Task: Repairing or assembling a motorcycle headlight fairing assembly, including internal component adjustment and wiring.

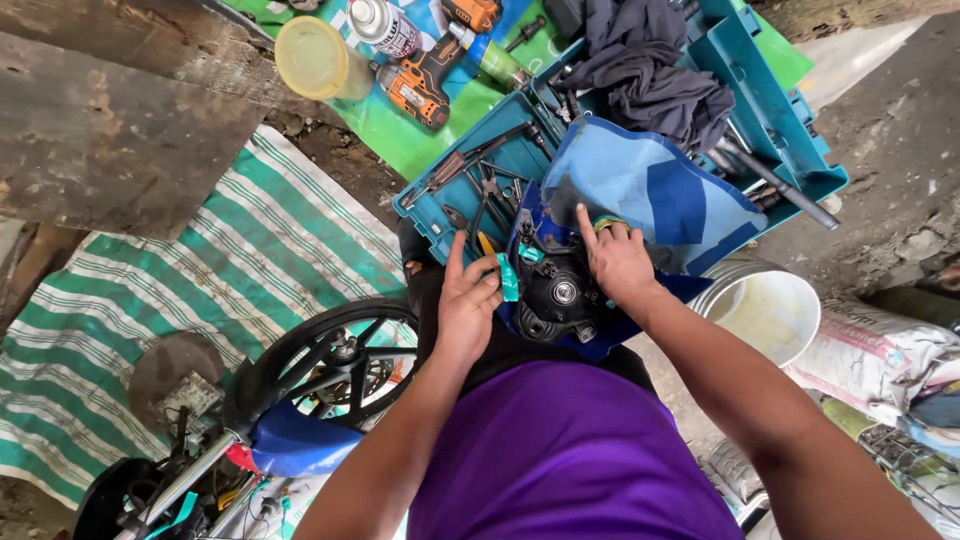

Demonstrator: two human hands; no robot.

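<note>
Head view | headlight unit (553,290) rests on my lap, against the blue panel (650,190) | left hand (468,300) pinches its teal connector (508,277) | right hand (618,262) lies open-fingered on the housing | light, rigid plastic — likely brittle tabs, so grasp the housing rim, not wires

We see an orange cordless drill (425,82) and a spray can (385,27) on a green sheet (400,135), beside a yellow round lid (311,58). A dark cloth (650,70) lies over the teal tool case (775,120). Lower left — a black motorcycle wheel (335,362) on a striped tarp (230,270); a white bucket (765,312) stands right.
</note>
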